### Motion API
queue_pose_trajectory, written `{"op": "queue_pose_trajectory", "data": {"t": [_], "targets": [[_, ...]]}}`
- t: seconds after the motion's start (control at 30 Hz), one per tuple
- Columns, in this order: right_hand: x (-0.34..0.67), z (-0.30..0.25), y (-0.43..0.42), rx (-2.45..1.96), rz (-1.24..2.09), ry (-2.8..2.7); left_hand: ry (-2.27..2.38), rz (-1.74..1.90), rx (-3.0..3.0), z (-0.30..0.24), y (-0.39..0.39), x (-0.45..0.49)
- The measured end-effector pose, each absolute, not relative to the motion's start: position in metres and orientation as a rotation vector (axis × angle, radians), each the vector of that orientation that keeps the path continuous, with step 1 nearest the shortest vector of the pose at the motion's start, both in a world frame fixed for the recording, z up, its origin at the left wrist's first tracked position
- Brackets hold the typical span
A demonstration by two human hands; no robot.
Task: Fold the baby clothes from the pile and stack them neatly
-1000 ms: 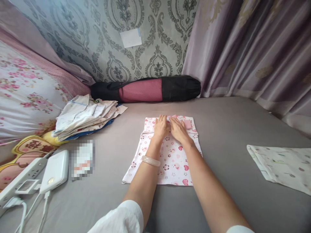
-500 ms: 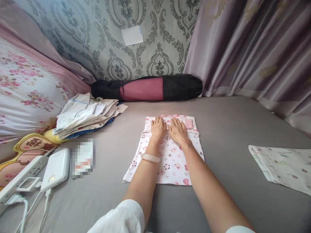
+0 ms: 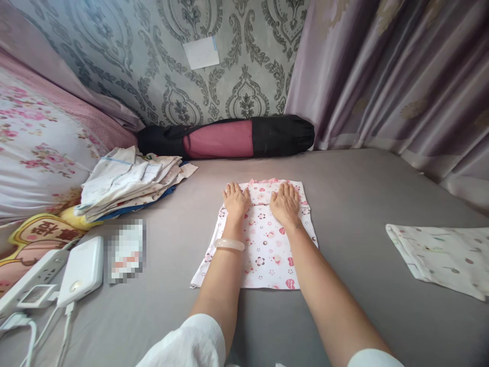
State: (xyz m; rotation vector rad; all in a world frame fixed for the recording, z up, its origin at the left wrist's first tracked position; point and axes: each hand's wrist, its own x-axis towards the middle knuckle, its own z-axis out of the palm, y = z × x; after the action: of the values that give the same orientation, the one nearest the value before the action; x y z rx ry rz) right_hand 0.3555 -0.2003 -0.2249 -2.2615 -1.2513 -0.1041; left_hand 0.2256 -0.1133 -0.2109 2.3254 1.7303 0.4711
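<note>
A small white garment (image 3: 267,244) with pink hearts and flowers lies flat on the grey bedsheet in front of me. Its far part is folded over toward me, and a pink ruffled edge shows behind the fold. My left hand (image 3: 236,200) rests palm down on the left end of the folded strip, fingers stretched out. On the strip's right end lies my right hand (image 3: 286,204), also flat with extended fingers. It covers the pink patch there. A pale bangle (image 3: 229,244) circles my left wrist.
A stack of folded clothes (image 3: 130,178) sits at the left by a floral pillow (image 3: 42,137). Nearer are a power strip (image 3: 34,280), a white power bank (image 3: 82,270) and cables. A black and pink rolled bag (image 3: 225,137) lies along the wall. Folded patterned cloth (image 3: 446,260) lies right.
My hands have slid apart along the folded strip, the left one leftward and the right one rightward over the pink patch. The view has shifted slightly.
</note>
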Motion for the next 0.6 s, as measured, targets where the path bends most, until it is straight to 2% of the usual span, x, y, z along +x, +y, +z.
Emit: {"op": "queue_pose_trajectory", "data": {"t": [0.37,0.5,0.6], "targets": [[0.365,-0.212,-0.207,-2.348,-0.074,-1.207,1.706,0.489,2.357,-0.203,-0.117,0.229],[0.353,-0.204,-0.205,-2.244,-0.091,-1.5,1.438,0.585,2.594,-0.201,-0.126,0.241],[0.345,-0.205,-0.203,-2.205,-0.027,-1.67,1.225,0.511,2.724,-0.205,-0.132,0.247]]}}
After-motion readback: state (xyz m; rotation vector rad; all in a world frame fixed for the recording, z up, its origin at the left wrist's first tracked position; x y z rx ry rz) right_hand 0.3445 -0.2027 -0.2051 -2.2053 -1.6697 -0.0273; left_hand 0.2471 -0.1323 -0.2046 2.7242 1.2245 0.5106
